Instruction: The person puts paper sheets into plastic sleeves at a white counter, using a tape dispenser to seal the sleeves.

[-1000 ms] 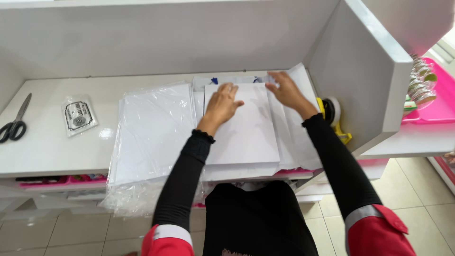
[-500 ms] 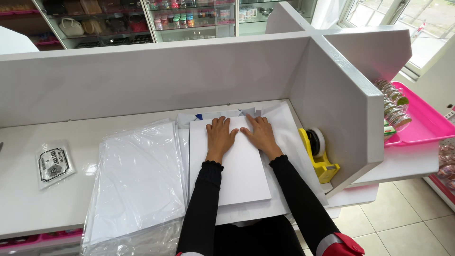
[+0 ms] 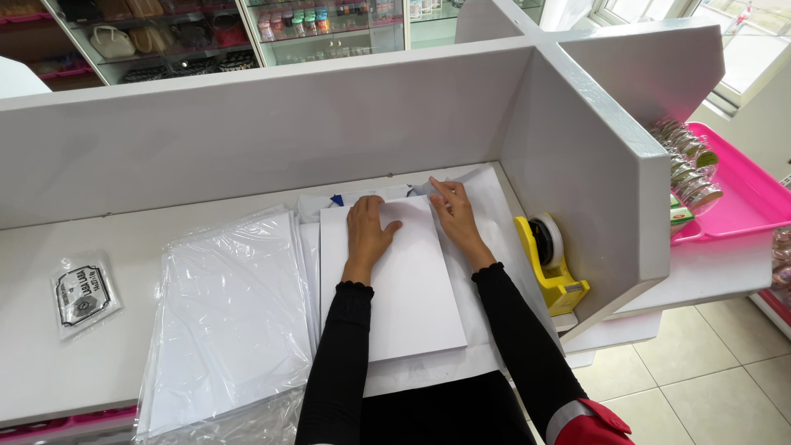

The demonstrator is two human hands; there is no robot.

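Observation:
My left hand (image 3: pixel 367 232) lies flat on the upper part of a white sheet of paper (image 3: pixel 404 297) that tops a stack of white sheets on the white counter (image 3: pixel 49 363). My right hand (image 3: pixel 453 216) rests at the sheet's top right corner, fingers touching its edge. Both arms are in black sleeves. A small blue item (image 3: pixel 337 200) peeks out just beyond the stack's far edge.
A pile of clear plastic sleeves (image 3: pixel 231 313) lies left of the paper. A small packet in clear wrap (image 3: pixel 82 290) sits at the far left. A yellow tape dispenser (image 3: pixel 550 262) stands against the right partition (image 3: pixel 577 181). A pink tray (image 3: pixel 733 189) with tape rolls lies beyond it.
The view has tilted up and moved closer. My right hand has come in from the far right corner to the top sheet's corner; my left hand stays on the sheet.

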